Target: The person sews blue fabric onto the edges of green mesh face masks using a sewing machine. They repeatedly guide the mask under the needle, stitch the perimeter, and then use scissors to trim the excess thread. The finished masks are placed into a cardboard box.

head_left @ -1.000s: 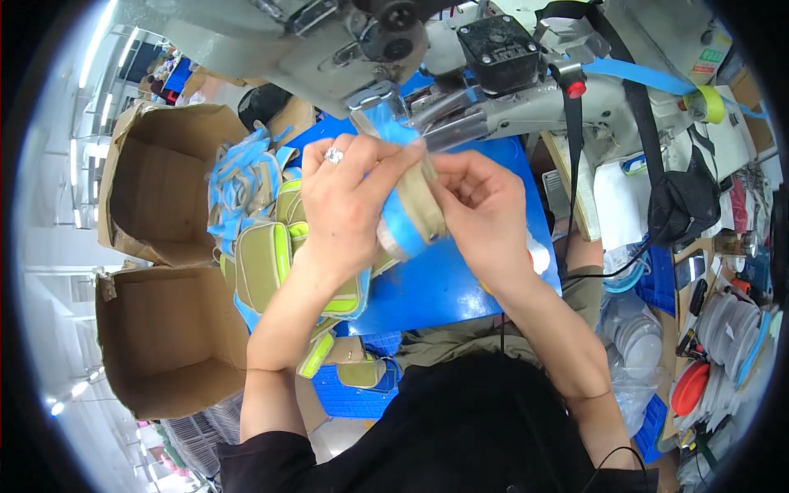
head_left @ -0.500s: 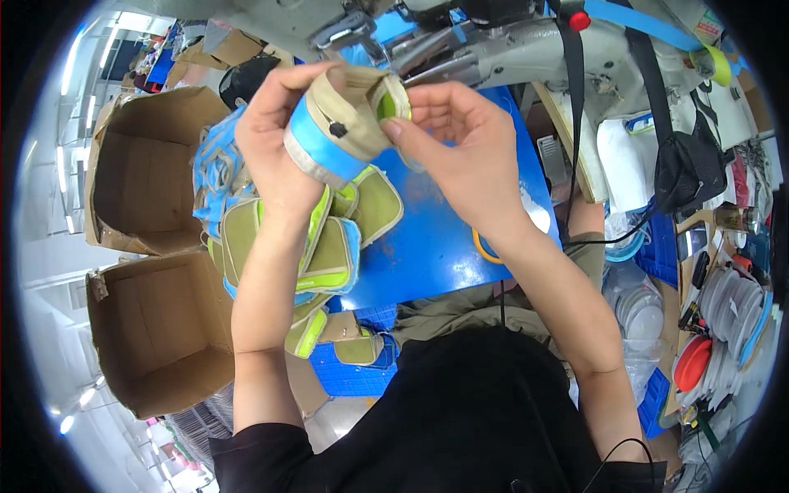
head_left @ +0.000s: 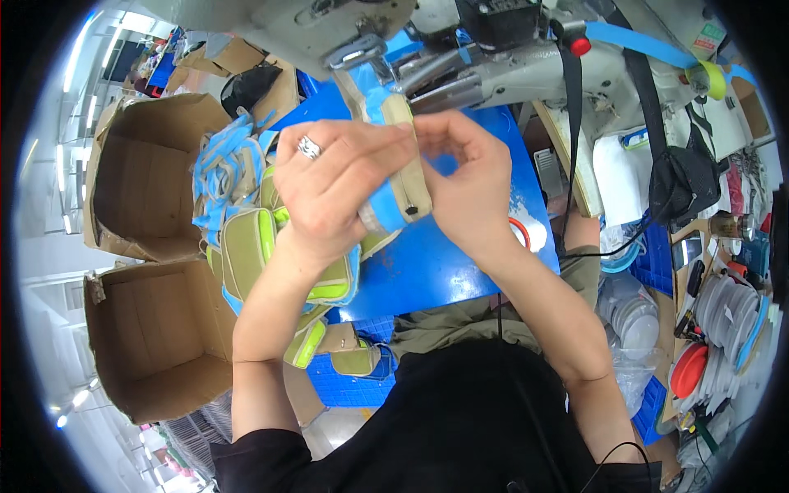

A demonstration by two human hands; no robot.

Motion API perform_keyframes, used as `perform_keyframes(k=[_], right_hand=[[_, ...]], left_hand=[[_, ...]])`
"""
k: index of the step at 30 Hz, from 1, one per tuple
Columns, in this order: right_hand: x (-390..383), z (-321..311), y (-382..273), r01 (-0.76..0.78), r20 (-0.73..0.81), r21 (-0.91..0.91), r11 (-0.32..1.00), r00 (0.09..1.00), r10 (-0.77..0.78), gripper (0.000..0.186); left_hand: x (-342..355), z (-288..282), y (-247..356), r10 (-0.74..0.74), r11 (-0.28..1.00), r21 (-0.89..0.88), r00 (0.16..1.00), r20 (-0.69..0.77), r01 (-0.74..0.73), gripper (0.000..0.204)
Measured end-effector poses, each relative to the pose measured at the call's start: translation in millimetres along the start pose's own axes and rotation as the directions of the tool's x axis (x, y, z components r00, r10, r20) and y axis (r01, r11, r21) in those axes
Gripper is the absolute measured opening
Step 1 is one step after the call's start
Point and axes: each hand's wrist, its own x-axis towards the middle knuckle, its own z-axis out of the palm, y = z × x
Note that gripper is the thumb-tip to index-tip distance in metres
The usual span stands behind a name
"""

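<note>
Both my hands, left hand (head_left: 329, 193) and right hand (head_left: 468, 185), grip a tan-and-blue pouch (head_left: 399, 177) above the blue surface (head_left: 436, 271), sewing machine (head_left: 493, 57) ahead, cardboard boxes (head_left: 156, 337) at my left.

sewing workshop (industrial sewing machine (head_left: 493, 57))

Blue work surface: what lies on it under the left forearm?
A pile of olive and lime pouches with blue trim lies on the blue work surface. The left hand covers part of it.

Pouch pile (head_left: 271, 255) on table (head_left: 427, 263), left of hands; boxes (head_left: 148, 263) further left; sewing machine (head_left: 460, 49) behind.
</note>
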Motion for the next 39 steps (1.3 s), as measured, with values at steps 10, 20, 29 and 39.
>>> perform_keyframes(k=[10, 20, 29, 39], right_hand=[[14, 15, 3, 0.001, -0.161, 0.098, 0.995, 0.987, 0.015, 0.011], [17, 14, -1, -0.003, -0.210, 0.118, 0.993, 0.977, 0.028, 0.009], [10, 10, 11, 0.130, -0.214, 0.064, 0.989, 0.970, -0.114, 0.016], [-4, 16, 28, 0.143, -0.157, -0.087, 0.986, 0.975, -0.155, 0.023]], left_hand=[[14, 2, -15, -0.016, 0.999, 0.046, 0.999, 0.049, 0.014, 0.023], [5, -10, 18, -0.631, -0.684, -0.606, 0.087, 0.771, 0.405, 0.037], [8, 4, -9, -0.682, -0.428, -0.604, 0.198, 0.704, 0.672, 0.022], [-2, 6, -10, -0.656, -0.497, -0.626, 0.213, 0.724, 0.600, 0.025]])
